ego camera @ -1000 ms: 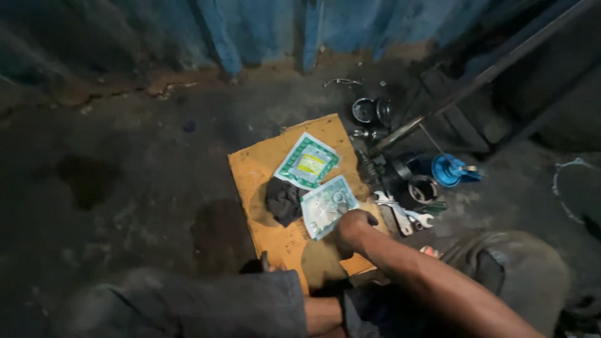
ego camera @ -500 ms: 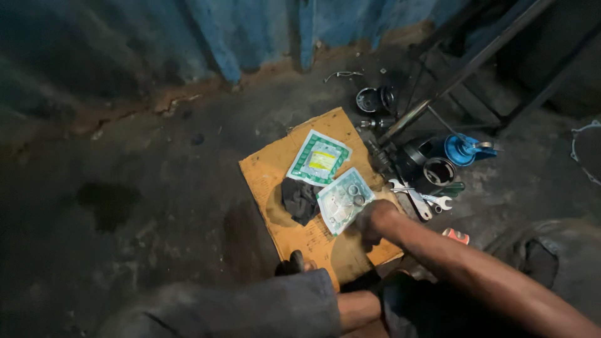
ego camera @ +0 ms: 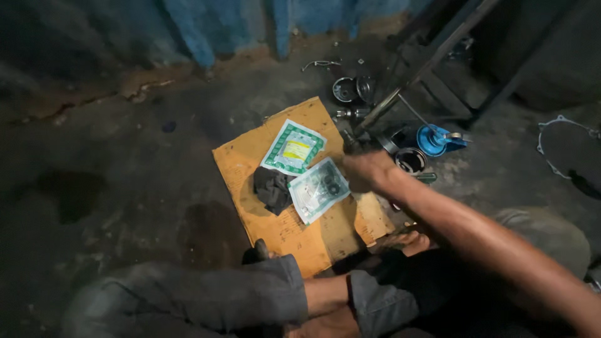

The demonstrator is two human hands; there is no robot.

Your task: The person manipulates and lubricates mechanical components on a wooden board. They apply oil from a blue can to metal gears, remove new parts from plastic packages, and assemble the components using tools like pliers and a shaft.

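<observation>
My right hand (ego camera: 366, 172) reaches from the lower right over the right edge of an orange cardboard sheet (ego camera: 244, 166) on the floor. The hand is blurred and curled; a small dark thing shows at its fingertips, and I cannot tell whether it is held. Just left of the hand lies a clear packet of small rings (ego camera: 316, 191). Beside that are a dark rag (ego camera: 272, 188) and a green-and-white packet (ego camera: 293, 147). A round metal cup (ego camera: 410, 159) sits just right of the hand. My left hand is out of view.
A blue funnel-shaped part (ego camera: 435, 139) and a wrench (ego camera: 427, 178) lie right of the cardboard. Round metal parts (ego camera: 350, 89) sit behind it, under a slanting metal bar (ego camera: 432, 56). A thin gasket (ego camera: 563, 141) lies far right. My grey-trousered legs (ego camera: 206, 294) cross the foreground.
My right hand has lifted off the lower right part of the cardboard and moved up and right, towards the metal cup. The packets and the rag have stayed put.
</observation>
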